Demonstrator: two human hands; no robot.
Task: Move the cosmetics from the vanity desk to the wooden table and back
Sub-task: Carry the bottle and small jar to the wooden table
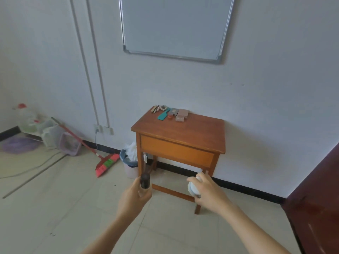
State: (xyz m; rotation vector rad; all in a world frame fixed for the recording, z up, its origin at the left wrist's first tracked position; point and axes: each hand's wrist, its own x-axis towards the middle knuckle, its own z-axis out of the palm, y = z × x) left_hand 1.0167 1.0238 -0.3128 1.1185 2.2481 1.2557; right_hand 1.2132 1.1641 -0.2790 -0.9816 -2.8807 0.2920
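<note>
Cosmetics bottle (145, 181) (one, dark-capped) gripped in left hand (134, 197), one white jar (192, 188) gripped in right hand (207, 193), one wooden table (192, 132)

Wooden table (192, 132): near and right parts of the top bare, open floor (77, 198) in front; cosmetics (171, 113) clustered at the far left edge by the wall (256, 99). Left flank: waste bin (128, 167) just beside the table leg, broom (105, 164) further left. Near right: dark furniture (315, 198), well apart from the table.
</note>
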